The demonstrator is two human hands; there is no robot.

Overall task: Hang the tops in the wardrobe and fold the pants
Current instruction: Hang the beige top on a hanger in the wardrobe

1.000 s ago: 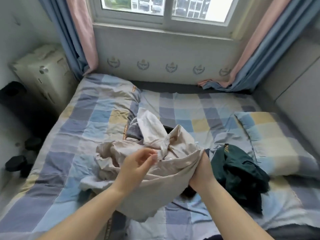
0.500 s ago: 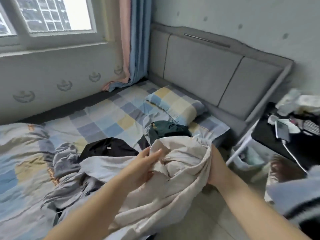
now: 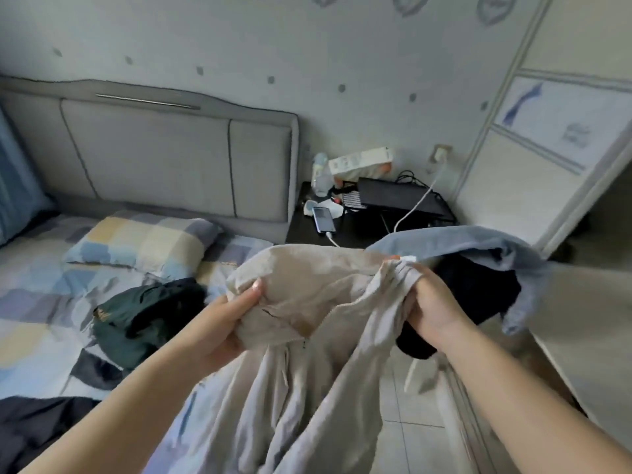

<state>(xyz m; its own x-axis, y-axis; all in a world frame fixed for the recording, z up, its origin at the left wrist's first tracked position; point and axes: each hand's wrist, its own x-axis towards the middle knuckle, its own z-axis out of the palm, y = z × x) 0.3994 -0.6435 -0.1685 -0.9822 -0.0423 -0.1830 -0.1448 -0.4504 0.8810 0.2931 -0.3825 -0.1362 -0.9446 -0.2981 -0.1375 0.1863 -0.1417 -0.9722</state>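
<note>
Both hands' fingers grip a beige top (image 3: pixel 307 295) beside checked bed (image 3: pixel 41 302), black nightstand (image 3: pixel 307 230).

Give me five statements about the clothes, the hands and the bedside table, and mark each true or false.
1. Both hands hold the beige garment. True: the left hand and the right hand each grip it.
2. The dark green garment hangs in the wardrobe. False: it lies crumpled on the bed.
3. A phone lies on the bedside table. True.
4. The pillow is plain white. False: it is checked blue, yellow and grey.
5. The beige garment lies folded flat on the bed. False: it is held up, hanging loose.
</note>
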